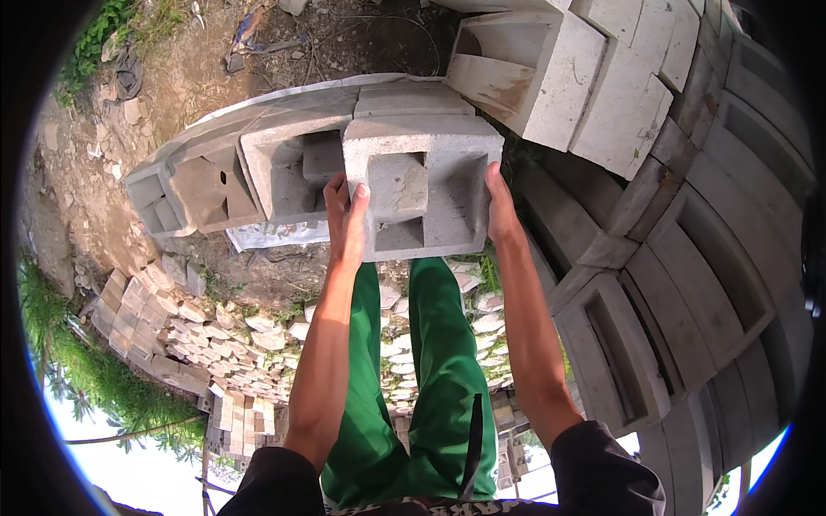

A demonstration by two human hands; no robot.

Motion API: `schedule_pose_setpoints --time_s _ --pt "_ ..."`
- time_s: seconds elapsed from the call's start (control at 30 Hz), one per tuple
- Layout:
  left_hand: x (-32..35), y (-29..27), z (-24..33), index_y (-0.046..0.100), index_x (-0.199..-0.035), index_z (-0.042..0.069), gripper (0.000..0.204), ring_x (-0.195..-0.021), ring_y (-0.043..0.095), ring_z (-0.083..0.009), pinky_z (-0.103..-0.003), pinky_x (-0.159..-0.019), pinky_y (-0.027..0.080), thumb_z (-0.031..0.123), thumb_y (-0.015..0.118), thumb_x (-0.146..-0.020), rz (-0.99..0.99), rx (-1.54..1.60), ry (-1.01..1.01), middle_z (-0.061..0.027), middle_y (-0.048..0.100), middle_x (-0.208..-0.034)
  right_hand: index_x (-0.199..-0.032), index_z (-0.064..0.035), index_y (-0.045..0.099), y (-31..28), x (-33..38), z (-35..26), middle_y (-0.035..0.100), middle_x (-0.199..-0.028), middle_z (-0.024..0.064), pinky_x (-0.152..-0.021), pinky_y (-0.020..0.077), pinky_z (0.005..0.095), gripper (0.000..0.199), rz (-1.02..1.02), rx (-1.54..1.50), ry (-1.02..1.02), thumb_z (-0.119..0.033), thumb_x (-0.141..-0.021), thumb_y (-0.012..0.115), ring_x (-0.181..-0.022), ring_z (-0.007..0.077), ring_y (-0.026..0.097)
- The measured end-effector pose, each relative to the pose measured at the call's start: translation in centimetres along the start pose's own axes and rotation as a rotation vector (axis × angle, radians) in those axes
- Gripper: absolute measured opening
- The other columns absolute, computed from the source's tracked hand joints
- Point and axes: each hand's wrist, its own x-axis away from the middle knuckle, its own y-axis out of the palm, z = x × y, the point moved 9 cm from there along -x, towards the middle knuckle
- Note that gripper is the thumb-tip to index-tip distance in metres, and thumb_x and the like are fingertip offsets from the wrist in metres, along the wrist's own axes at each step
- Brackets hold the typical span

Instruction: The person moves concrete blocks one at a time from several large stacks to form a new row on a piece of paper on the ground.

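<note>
Both my hands grip a grey concrete block with square hollows, in the middle of the head view. My left hand presses on its left side, thumb on the near face. My right hand clasps the right side, with most of its fingers hidden behind the block. Directly left of it a row of similar hollow blocks curves away, and a flat-topped block lies just behind the held one. Whether the held block rests on anything, I cannot tell.
Tall stacks of concrete blocks rise close on my right, with pale blocks at the far right. Under the row lies a white sheet. Bare soil with litter stretches beyond; paving pieces cover ground at the left.
</note>
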Motion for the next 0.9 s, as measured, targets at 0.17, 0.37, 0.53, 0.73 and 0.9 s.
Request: schedule_pose_setpoints --time_s 0.17,0.37,0.53,0.73,0.9 --pt "-1.0 0.4 -0.1 0.03 -0.132 -0.003 0.086 -0.122 0.041 -0.0252 -0.038 -0.104 0.029 0.053 0.069 -0.08 -0.007 0.0 0.008 -0.022 0.045 -0.133 -0.146 0.0038 0.021 0.0 -1.0 -0.2 0.027 -0.149 0.0166 -0.113 0.0157 0.0362 0.093 -0.019 0.021 -0.052 -0.062 -0.087 0.049 -0.139 0.026 0.023" --pt "-0.6 1.1 0.4 0.029 -0.137 -0.004 0.089 -0.123 0.043 -0.0244 -0.037 -0.104 0.031 0.051 0.07 -0.08 -0.015 -0.048 0.009 -0.0202 0.043 -0.136 -0.145 0.0039 0.024 0.7 -0.6 -1.9 0.032 -0.146 0.0172 -0.112 0.0185 0.0365 0.091 0.007 0.02 -0.033 -0.058 -0.086 0.056 -0.136 0.0258 0.028" --pt "-1.1 1.4 0.5 0.042 -0.134 -0.002 0.077 -0.119 0.048 -0.0254 -0.036 -0.101 0.036 0.048 0.068 -0.082 -0.056 -0.219 0.052 -0.0176 0.05 -0.131 -0.144 0.004 0.025 0.5 -0.7 -1.3 0.033 -0.145 0.0183 -0.111 0.0212 0.0374 0.093 -0.001 0.032 0.022 -0.058 -0.083 0.059 -0.135 0.0276 0.031" --pt "-0.6 1.4 1.1 0.048 -0.129 -0.002 0.065 -0.114 0.051 -0.0256 -0.035 -0.099 0.037 0.046 0.062 -0.088 0.016 -0.24 0.044 -0.0177 0.056 -0.124 -0.145 0.0034 0.026 -0.4 -1.5 -0.3 0.035 -0.145 0.0203 -0.112 0.0212 0.0363 0.094 0.048 0.06 0.073 -0.058 -0.082 0.06 -0.135 0.0286 0.031" --pt "-0.8 1.7 1.3 0.047 -0.13 -0.002 0.068 -0.113 0.05 -0.0239 -0.034 -0.098 0.036 0.052 0.054 -0.09 -0.025 -0.282 0.067 -0.0174 0.055 -0.123 -0.146 0.0028 0.022 0.2 -1.5 -1.4 0.032 -0.147 0.0201 -0.112 0.0218 0.0372 0.097 -0.03 0.101 0.002 -0.057 -0.08 0.061 -0.136 0.0289 0.03"
